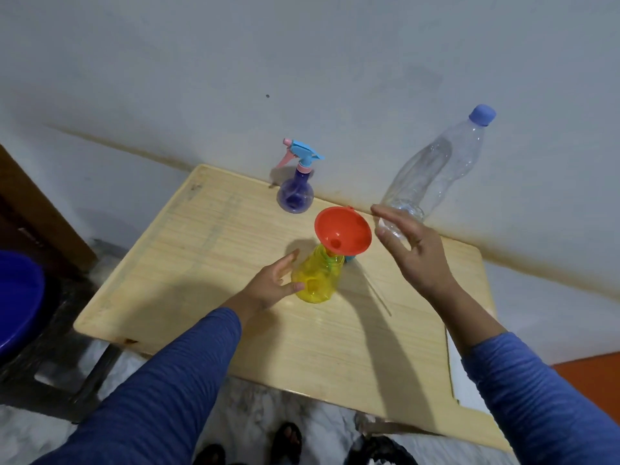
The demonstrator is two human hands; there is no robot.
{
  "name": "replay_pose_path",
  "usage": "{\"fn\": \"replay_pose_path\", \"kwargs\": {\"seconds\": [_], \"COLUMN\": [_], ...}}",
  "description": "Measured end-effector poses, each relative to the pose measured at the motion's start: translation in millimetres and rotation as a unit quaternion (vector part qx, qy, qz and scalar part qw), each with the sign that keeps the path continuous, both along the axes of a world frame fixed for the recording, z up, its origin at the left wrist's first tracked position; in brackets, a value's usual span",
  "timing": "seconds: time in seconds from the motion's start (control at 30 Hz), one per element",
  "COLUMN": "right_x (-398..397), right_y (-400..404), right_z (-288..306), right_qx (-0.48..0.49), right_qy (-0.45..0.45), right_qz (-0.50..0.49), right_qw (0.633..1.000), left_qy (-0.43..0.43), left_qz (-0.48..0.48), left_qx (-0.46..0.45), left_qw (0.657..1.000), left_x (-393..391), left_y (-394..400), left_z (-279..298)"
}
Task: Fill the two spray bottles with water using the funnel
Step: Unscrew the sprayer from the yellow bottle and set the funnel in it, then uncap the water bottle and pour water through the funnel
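Observation:
A yellow spray bottle (317,281) stands without its sprayer near the middle of the wooden table (208,263). An orange funnel (343,234) sits in its neck. My left hand (273,283) is beside the bottle's left side, fingers apart, fingertips touching or nearly touching it. My right hand (411,250) hovers open to the right of the funnel, in front of the base of a clear water bottle (432,176) with a blue cap. A purple spray bottle (295,194) with a blue and pink trigger head stands at the table's far edge.
A thin dip tube (379,297) lies on the table right of the yellow bottle, its blue sprayer part (350,258) peeking from behind the funnel. A blue tub (16,297) is on the floor at left. A wall runs along the table's far side.

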State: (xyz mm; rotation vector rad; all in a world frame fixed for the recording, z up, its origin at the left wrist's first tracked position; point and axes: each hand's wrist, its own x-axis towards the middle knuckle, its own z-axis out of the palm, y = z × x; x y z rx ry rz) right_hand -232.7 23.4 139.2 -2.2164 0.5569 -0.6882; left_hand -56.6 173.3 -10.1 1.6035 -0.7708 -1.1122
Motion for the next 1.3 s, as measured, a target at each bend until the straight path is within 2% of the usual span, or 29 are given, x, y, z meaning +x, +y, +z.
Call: {"fn": "replay_pose_path", "kwargs": {"seconds": [0.1, 0.2, 0.3, 0.43, 0.5, 0.53, 0.63, 0.7, 1.0, 1.3], "right_x": [2.1, 6.6, 9.8, 11.7, 13.2, 13.7, 11.9, 9.0, 1.8, 21.3], "right_y": [4.6, 9.9, 11.7, 17.9, 23.5, 26.0, 26.7, 23.3, -21.5, -112.1], "right_z": [9.5, 20.7, 28.2, 45.9, 61.3, 69.3, 90.7, 103.1, 153.3, 147.5], "right_qx": [-0.043, -0.080, -0.103, -0.108, -0.110, -0.113, -0.129, -0.138, -0.166, -0.182], "right_qy": [0.030, 0.158, 0.272, 0.360, 0.386, 0.395, 0.403, 0.404, 0.371, 0.308], "right_qz": [-0.111, -0.163, -0.171, -0.202, -0.224, -0.237, -0.276, -0.300, -0.368, -0.294], "right_qw": [0.992, 0.971, 0.941, 0.904, 0.888, 0.880, 0.863, 0.853, 0.836, 0.886], "left_qy": [-0.122, -0.250, -0.319, -0.446, -0.482, -0.498, -0.584, -0.618, -0.666, -0.629], "left_qz": [-0.022, -0.051, -0.078, -0.117, -0.130, -0.132, -0.155, -0.157, -0.156, -0.170], "left_qx": [0.061, 0.131, 0.175, 0.171, 0.146, 0.138, 0.146, 0.135, 0.024, -0.015], "left_qw": [0.990, 0.958, 0.928, 0.871, 0.854, 0.846, 0.783, 0.758, 0.729, 0.759], "left_x": [15.7, 33.5, 51.2, 62.2, 63.2, 62.6, 52.2, 41.9, -0.3, -21.8], "left_y": [7.1, 6.9, 0.2, -12.8, -22.3, -28.7, -46.6, -57.7, -124.6, -214.6], "left_z": [11.2, 34.0, 65.5, 122.9, 152.3, 165.0, 204.3, 227.9, 289.6, 274.6]}}
